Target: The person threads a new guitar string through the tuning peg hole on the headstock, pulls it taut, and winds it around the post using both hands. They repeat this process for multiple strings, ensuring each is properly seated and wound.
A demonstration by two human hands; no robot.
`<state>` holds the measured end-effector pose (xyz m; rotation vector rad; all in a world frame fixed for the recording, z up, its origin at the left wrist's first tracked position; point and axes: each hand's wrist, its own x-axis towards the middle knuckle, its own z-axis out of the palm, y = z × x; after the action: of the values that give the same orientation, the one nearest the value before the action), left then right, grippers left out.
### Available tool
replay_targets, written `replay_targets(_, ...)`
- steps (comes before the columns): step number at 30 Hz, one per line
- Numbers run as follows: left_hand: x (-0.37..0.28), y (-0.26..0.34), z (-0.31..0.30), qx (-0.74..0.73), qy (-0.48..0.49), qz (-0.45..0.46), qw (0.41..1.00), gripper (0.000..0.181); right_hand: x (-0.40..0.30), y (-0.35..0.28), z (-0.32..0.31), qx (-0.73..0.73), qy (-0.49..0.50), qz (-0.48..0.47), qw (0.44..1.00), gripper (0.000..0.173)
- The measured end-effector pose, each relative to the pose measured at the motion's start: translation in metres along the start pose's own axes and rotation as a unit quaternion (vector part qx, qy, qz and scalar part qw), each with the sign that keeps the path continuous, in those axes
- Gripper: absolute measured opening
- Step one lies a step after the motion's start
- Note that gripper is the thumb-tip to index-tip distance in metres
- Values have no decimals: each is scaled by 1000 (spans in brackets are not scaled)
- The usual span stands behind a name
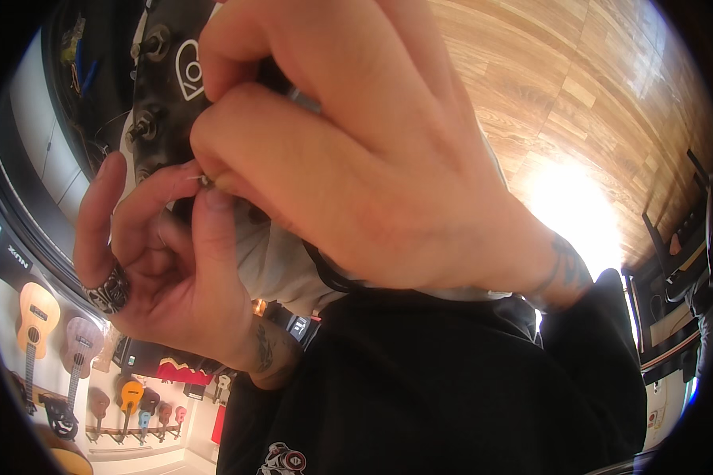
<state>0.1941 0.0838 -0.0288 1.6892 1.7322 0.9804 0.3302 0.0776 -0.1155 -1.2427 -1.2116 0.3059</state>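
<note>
My left hand, with a patterned ring on one finger, pinches a tiny metallic piece between thumb and a fingertip. A fine string shows beside that piece. Reaching over from the right, my right hand closes its fingertips on the same spot; its thumb is mostly hidden. Behind both hands lies a black guitar-type headstock with a white logo. Metal tuning posts with nuts run along its left edge. My right hand covers much of the headstock.
Pale cloth lies below the headstock. A wooden surface with strong glare spans the upper right. Dark gear with coloured wires is at the upper left. Ukuleles hang on the wall at the lower left.
</note>
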Motion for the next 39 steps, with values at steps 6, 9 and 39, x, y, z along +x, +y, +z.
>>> replay_targets(6,1,0,-2,3,-8,0,1000,60,0,3,3,1,4,-1,1000,18)
replay_targets(9,1,0,-1,-2,-6,3,1000,60,0,3,2,3,6,-2,1000,18)
replay_targets(39,3,-3,-10,17,-37,23,999,58,-4,-6,14,13,19,-6,1000,18)
